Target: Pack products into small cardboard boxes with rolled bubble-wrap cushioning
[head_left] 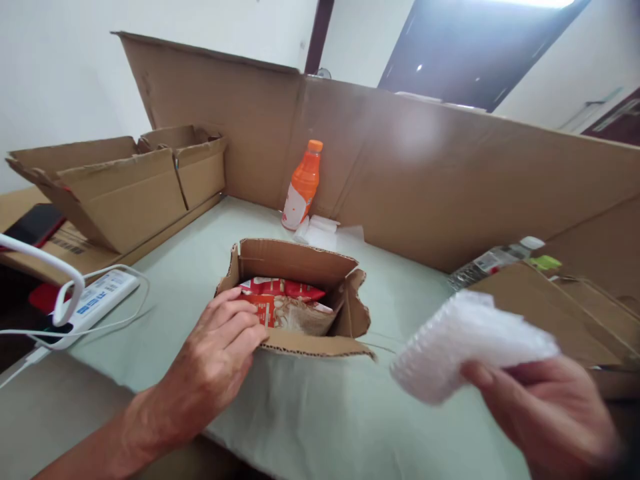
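A small cardboard box stands with its top flaps up in the middle of the table. Inside it lie red and brown printed snack packets. My left hand grips the box at its near left corner, fingers bent over the edge and thumb side hidden. To the right of the box, my right hand holds a folded piece of bubble wrap up above the table, pinched between thumb and fingers. The bubble wrap is apart from the box, and the right hand is a little blurred.
Behind the box stands an orange bottle beside thin white wrap pieces. Cardboard bins and a white power strip with cables sit at left. A clear bottle and flat cardboard lie right. A cardboard wall borders the table.
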Available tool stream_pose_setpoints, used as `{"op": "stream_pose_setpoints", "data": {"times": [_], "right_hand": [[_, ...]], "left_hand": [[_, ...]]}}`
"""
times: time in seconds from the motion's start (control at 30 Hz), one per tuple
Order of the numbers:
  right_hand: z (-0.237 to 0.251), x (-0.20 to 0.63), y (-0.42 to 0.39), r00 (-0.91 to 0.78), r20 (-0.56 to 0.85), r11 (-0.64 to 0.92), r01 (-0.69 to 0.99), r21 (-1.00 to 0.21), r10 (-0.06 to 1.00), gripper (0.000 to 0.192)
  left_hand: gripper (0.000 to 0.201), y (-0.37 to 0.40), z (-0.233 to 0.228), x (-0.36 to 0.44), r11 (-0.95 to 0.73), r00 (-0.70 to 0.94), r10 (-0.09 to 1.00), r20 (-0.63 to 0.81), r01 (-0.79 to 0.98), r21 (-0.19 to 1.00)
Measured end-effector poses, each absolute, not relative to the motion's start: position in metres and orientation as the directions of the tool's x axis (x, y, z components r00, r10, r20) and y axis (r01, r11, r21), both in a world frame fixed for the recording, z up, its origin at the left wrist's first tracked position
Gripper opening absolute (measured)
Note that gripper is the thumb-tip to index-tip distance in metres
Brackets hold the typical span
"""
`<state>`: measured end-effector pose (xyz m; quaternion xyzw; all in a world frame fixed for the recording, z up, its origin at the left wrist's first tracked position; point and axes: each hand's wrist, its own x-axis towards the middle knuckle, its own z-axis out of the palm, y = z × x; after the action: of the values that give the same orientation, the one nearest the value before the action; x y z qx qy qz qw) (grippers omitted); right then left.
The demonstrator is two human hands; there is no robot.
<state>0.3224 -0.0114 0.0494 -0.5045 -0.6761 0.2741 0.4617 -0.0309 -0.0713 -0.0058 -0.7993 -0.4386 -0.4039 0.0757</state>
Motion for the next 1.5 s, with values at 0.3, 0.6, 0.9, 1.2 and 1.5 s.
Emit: {"op": "stream_pose_setpoints", "data": {"times": [0.3,0.6,0.9,1.2,1.5], "right_hand": [[0.097,0.143,0.042,-0.813,-0.209,0.788,0.580,-0.205,0.544,0.006],[0.068,0.124,0.057,-0.808,-0.394,0.846,0.518,-0.123,0.438,0.019],[0.086,0.176,0.050,-0.790,0.116,0.776,0.545,-0.318,0.602,0.018],[-0.044,0.286,0.023,-0.408,0.157,0.383,0.562,-0.733,0.899,0.091],[-0.075,0.256,0.027,-0.350,0.206,0.346,0.405,-0.846,0.914,0.091]], "left_hand": [[0.028,-0.092,-0.011,-0.027,-0.569,0.196,0.663,0.722,0.759,0.316],[0.025,-0.077,-0.009,-0.034,-0.614,0.217,0.639,0.737,0.722,0.319],[0.051,-0.077,-0.015,-0.038,-0.418,-0.078,0.551,0.831,0.836,0.356],[0.075,-0.084,-0.106,-0.041,-0.058,-0.445,0.879,0.169,0.253,0.966],[0.077,-0.042,-0.082,-0.022,-0.101,-0.326,0.936,0.132,0.110,0.989]]}}
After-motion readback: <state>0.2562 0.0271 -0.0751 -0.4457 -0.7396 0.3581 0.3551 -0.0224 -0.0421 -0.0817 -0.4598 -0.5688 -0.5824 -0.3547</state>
